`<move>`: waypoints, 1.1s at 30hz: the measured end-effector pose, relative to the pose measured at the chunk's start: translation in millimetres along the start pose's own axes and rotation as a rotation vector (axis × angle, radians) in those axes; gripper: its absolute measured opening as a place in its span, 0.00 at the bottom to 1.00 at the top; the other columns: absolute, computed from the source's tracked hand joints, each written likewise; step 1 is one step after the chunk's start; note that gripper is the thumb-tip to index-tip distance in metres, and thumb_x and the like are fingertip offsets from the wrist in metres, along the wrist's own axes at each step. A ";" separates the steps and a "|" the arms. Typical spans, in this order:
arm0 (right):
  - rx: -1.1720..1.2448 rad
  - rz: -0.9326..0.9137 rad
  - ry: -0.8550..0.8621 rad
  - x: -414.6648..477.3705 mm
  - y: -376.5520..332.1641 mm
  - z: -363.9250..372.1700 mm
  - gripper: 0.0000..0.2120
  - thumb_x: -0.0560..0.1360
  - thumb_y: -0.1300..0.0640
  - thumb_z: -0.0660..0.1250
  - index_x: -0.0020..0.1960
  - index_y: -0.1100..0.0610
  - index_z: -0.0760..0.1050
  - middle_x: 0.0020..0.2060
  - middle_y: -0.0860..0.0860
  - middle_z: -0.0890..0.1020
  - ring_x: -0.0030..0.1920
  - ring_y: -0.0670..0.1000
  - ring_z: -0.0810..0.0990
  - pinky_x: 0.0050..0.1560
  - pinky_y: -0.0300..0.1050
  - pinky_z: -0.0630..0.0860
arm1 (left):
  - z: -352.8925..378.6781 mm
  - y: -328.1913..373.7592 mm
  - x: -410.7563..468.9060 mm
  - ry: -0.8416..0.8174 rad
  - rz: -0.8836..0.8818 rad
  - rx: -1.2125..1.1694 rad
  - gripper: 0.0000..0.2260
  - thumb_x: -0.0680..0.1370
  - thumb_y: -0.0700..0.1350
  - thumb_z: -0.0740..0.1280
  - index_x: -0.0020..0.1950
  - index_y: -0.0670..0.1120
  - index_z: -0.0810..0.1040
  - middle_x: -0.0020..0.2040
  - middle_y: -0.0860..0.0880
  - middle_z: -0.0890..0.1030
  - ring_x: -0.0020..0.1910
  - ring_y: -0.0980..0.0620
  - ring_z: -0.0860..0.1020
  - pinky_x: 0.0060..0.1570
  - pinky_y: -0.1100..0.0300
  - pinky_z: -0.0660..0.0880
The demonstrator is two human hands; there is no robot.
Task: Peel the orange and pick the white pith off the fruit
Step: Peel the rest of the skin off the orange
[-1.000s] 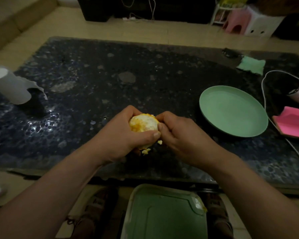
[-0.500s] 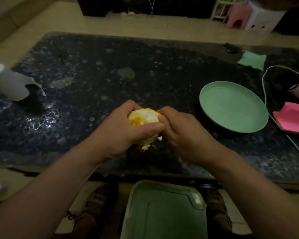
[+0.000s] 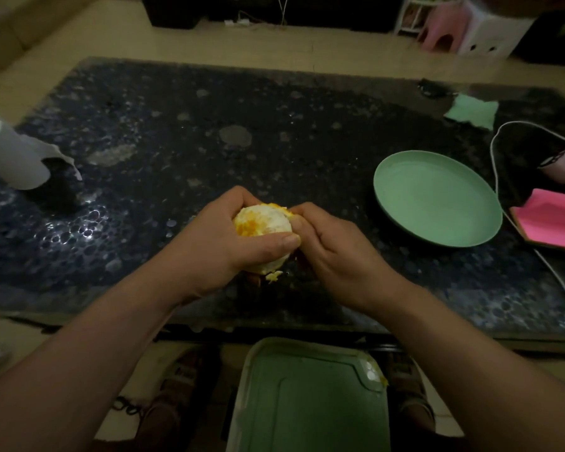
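Observation:
A mostly peeled orange (image 3: pixel 263 223), pale with white pith and some orange patches, is held above the near edge of the dark table. My left hand (image 3: pixel 222 243) grips it from the left, thumb across its front. My right hand (image 3: pixel 333 252) presses against its right side with curled fingers that pinch at the fruit's surface; the fingertips are hidden behind the fruit. A small scrap of peel or pith (image 3: pixel 273 276) hangs under the orange.
A green plate (image 3: pixel 437 199) lies on the table (image 3: pixel 177 141) to the right. A green bin (image 3: pixel 307 399) stands on the floor below my hands. A paper roll (image 3: pixel 10 158) lies at the left, a pink box (image 3: pixel 555 225) and a white cable (image 3: pixel 496 151) at the right.
The orange has turned a little in my hands, showing more white pith on top. My right hand's fingers have shifted along its right side. Both hands stay in place.

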State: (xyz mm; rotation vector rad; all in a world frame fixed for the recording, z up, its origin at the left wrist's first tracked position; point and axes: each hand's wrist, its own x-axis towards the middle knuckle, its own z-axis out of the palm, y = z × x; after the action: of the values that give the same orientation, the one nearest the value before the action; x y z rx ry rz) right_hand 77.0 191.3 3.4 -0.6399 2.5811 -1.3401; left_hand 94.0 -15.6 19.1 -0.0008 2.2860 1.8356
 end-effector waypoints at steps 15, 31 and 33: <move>0.198 0.023 0.138 -2.2 -3.5 2.3 0.08 0.86 0.56 0.62 0.56 0.52 0.81 0.37 0.46 0.84 0.36 0.46 0.82 0.37 0.49 0.80 | -3.9 2.6 0.1 -0.047 0.057 -0.081 0.30 0.61 0.57 0.80 0.55 0.43 0.77 0.41 0.49 0.85 0.37 0.53 0.84 0.32 0.58 0.80; 0.294 0.121 0.032 8.2 -0.4 -1.8 0.10 0.85 0.44 0.63 0.60 0.44 0.80 0.49 0.47 0.86 0.49 0.48 0.86 0.49 0.52 0.85 | -12.1 8.0 2.5 -0.004 0.013 0.146 0.42 0.57 0.67 0.84 0.66 0.60 0.73 0.60 0.52 0.83 0.53 0.53 0.85 0.47 0.54 0.85; 0.271 0.095 0.074 8.8 0.8 -2.6 0.08 0.85 0.47 0.65 0.60 0.46 0.81 0.48 0.47 0.86 0.47 0.47 0.86 0.47 0.50 0.84 | -11.5 7.9 1.9 0.044 0.036 0.172 0.41 0.56 0.69 0.84 0.63 0.59 0.73 0.57 0.53 0.83 0.52 0.53 0.85 0.46 0.54 0.85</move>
State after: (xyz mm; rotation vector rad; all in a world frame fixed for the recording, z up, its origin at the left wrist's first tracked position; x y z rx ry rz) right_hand 68.0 189.7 4.7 -0.4236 2.3868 -1.6680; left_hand 89.3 -24.7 28.7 0.0269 2.4829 1.6651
